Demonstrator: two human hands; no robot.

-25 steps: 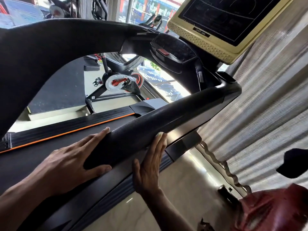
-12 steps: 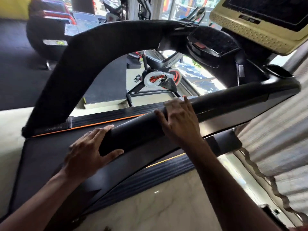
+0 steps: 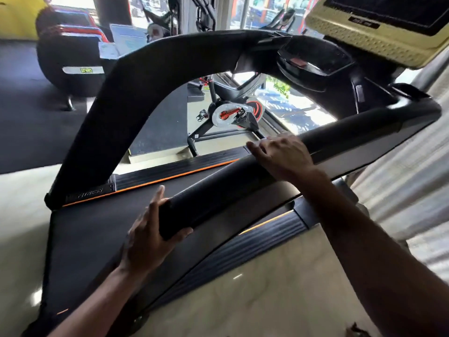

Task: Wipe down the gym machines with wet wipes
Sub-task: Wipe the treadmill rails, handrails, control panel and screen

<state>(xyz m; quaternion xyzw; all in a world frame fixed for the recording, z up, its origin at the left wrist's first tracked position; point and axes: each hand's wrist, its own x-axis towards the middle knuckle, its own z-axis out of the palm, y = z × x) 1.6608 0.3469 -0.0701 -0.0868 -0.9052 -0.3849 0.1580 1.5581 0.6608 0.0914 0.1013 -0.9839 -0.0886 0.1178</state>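
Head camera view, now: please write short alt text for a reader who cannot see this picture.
A person's two bare hands are on the near padded handrail of a black treadmill: the left hand grips its near end, the right hand lies on top further along. Beyond are the treadmill's belt, the console and an exercise bike.

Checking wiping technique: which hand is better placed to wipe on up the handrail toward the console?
The right hand: it lies on top of the handrail, nearer the console. The left hand grips the rail's near end.
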